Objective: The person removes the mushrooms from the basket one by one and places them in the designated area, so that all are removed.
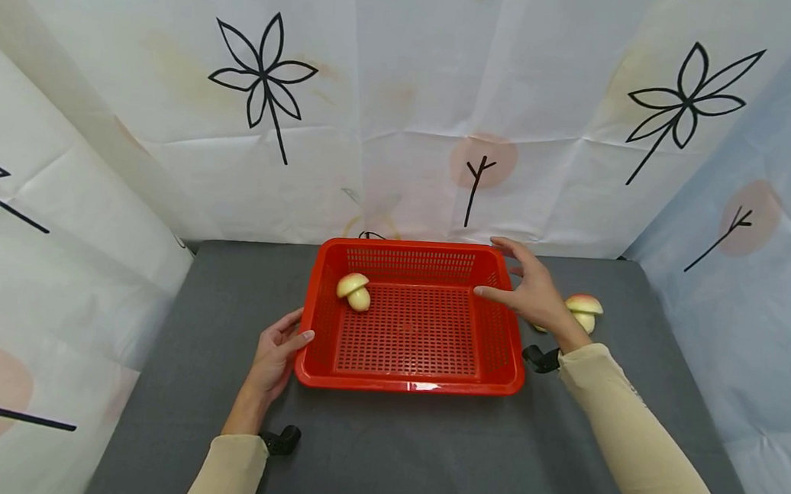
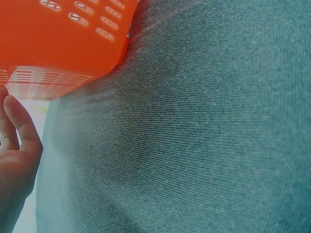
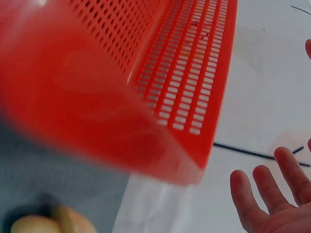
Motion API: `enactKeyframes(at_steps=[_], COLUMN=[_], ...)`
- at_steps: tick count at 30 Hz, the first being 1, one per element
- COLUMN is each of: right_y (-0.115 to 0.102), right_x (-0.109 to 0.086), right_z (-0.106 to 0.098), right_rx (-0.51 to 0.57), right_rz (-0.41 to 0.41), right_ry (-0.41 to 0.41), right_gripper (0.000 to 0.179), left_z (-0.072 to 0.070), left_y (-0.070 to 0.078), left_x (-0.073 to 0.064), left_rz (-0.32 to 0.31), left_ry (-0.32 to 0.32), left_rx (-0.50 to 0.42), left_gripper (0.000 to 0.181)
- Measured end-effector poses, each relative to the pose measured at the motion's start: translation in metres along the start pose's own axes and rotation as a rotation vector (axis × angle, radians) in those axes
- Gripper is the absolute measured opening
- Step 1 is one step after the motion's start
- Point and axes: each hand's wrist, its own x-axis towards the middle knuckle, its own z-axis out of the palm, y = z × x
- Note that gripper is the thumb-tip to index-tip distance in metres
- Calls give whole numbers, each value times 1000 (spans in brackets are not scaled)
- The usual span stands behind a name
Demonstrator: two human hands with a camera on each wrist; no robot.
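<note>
l. rim of red basket [image 1: 405, 385] is gripped by l. hand [image 1: 278, 351]; pale mushroom [image 1: 355, 292] is seen inside, l. end. r. hand [image 1: 532, 287] is held wide nr r. rim; another mushroom [image 1: 586, 308] is part-hidden by r. wrist on grey table [image 1: 380, 460].

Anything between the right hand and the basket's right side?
Nothing visible. The right hand is spread at the right side of the red plastic basket. Outside lie a mushroom and a partly hidden yellowish piece; neither stands between.
</note>
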Motion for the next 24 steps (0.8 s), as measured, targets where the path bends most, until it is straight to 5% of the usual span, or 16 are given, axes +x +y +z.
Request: enactKeyframes(at_steps=[24], right_y=[-25], right_x=[36], right_z=[77], right_rx=[91], right_rz=[-37], right_ry=[-152], right_gripper=[81], left_z=[0], left_y=[-1], left_x=[-1], left_rz=[10], left_ry=[-10], left_rx=[0], left_gripper=[56])
